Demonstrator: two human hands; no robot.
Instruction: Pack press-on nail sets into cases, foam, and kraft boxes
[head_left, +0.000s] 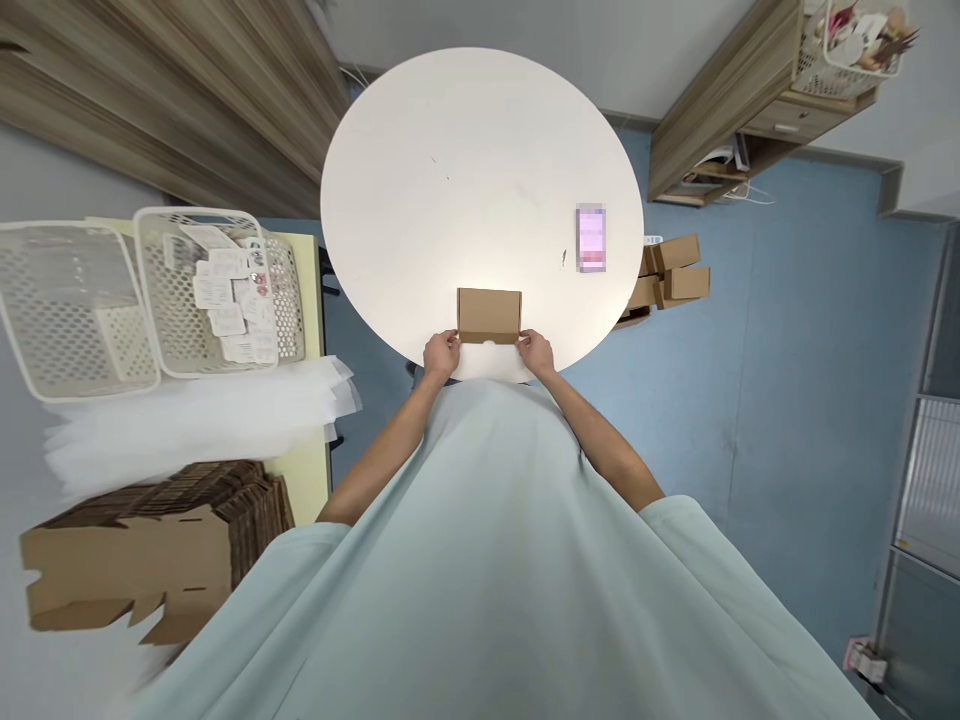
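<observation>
A small brown cardboard box (489,312) rests near the front edge of the round white table (457,150), its lid lying flat on top. My left hand (442,354) grips the box's front left corner between thumb and fingers. At the front right corner, my right hand (535,353) pinches the box in the same way. What is inside the box is hidden. To the right on the table lies a phone (591,240) with a blurred pink and purple screen.
At left, a side table (309,300) carries white plastic baskets (289,300), one with white labelled packets, plus white sheets (202,415) and flattened cardboard boxes (135,565). Several folded boxes (686,283) are piled right of the table. A wooden cabinet (731,90) stands back right.
</observation>
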